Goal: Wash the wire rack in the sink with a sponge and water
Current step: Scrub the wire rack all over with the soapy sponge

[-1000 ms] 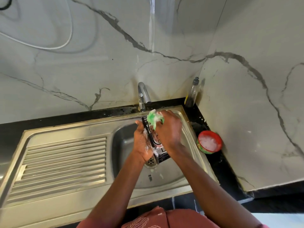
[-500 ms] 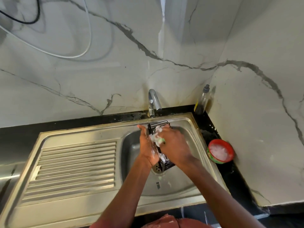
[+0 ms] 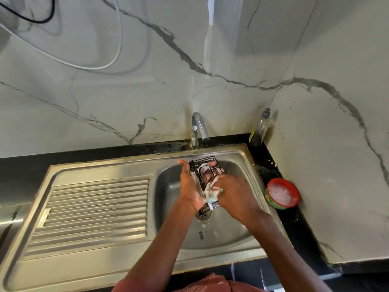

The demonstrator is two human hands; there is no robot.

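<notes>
**A:** What were the hands doing at that moment?

**B:** The left hand (image 3: 190, 187) lay along the left side of the black wire rack (image 3: 205, 175), palm against it and fingers fairly straight, steadying it on edge. The right hand (image 3: 232, 194) was curled around a foamy, pale green sponge (image 3: 211, 193) and pressed it to the lower half of the rack. The two hands sat close together, with only the rack and sponge between them.

**A:** And where was the rack itself?

**B:** Held up inside the basin of the stainless steel sink (image 3: 242, 234), tilted, its far end toward twelve o'clock and its near end just above the round drain (image 3: 203, 216). Foam clung to its wires.

**A:** What lay around them?

**B:** At twelve o'clock from the hands stood the curved chrome tap (image 3: 197, 128); whether water ran from it, I couldn't tell. At nine o'clock was the sink's ribbed draining board (image 3: 94, 209). At three o'clock, on the black desk (image 3: 294, 226), sat a round red-rimmed tub of white soap (image 3: 282, 193), and at about one o'clock, in the corner, a clear bottle with a dark cap (image 3: 261, 127). White marble-patterned wall panels (image 3: 126, 102) with grey veins rose behind it all.
</notes>
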